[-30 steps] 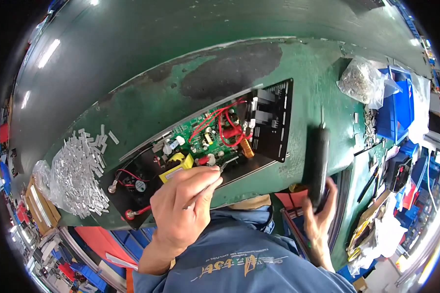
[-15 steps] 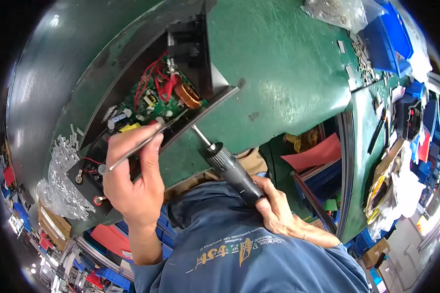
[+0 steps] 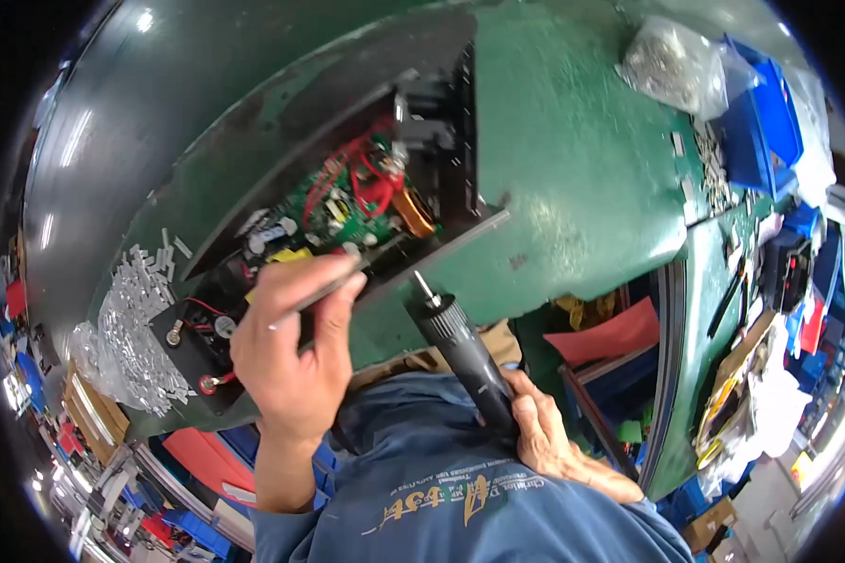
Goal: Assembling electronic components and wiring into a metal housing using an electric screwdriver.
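My left hand (image 3: 296, 347) is closed in a pinch on thin metal tweezers (image 3: 319, 298), whose far end reaches over the near side of an opened black case (image 3: 441, 246). Inside the case sits a green circuit board (image 3: 347, 220) with red wires (image 3: 376, 183) and a copper coil (image 3: 413, 214). My right hand (image 3: 540, 427) wraps round the rear of a black electric screwdriver (image 3: 469, 352). The screwdriver's bit points up and away, just short of the case's near edge and apart from it. At the case's left end is a black panel (image 3: 190, 349) with two metal terminals.
Many small silvery metal pieces (image 3: 141, 328) lie heaped on the green table (image 3: 573, 159) at the left. Far right are a clear plastic bag of parts (image 3: 671, 66), a blue bin (image 3: 756, 141) and scattered small pieces. Below the table edge shows a red sheet (image 3: 606, 330).
The whole view has shifted, so the table and case appear farther right and lower. Both hands keep their grips. The screwdriver's bit remains near the case's near edge.
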The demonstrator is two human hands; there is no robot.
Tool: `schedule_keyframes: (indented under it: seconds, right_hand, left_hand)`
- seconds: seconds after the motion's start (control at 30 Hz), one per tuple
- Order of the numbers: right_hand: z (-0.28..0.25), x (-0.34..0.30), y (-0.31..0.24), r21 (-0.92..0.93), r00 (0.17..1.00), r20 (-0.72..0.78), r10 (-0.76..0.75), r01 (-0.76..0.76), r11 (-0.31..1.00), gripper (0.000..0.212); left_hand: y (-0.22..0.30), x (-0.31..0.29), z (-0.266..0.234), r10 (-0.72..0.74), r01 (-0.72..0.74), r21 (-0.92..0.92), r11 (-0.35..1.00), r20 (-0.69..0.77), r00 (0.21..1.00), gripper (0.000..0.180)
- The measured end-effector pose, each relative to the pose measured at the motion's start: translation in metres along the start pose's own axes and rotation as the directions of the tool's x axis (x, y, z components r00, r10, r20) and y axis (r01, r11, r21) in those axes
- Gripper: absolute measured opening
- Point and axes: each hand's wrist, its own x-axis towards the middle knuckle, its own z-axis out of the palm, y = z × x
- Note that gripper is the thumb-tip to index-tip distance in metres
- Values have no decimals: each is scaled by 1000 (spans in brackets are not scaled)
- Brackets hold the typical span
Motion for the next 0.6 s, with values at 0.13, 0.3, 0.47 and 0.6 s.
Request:
schedule_keyframes:
  seconds: [0.13, 0.3, 0.47, 0.6]
  right_hand:
    - [0, 3, 0, 117, 996, 52, 72, -78, 990, 78]
    - [-9, 7, -5, 292, 977, 204, 65, -124, 948, 72]
    - [-9, 9, -7, 350, 971, 217, 96, -169, 921, 72]
    - [-4, 11, -6, 322, 965, 206, 163, -225, 920, 94]
  left_hand:
    - [0, 1, -2, 29, -29, 14, 999, 17, 999, 25]
    - [0, 3, -6, 39, -40, 27, 999, 23, 999, 23]
    - [-1, 6, -7, 58, -61, 34, 998, 61, 996, 23]
    - [0, 6, -9, 43, -46, 38, 998, 74, 996, 23]
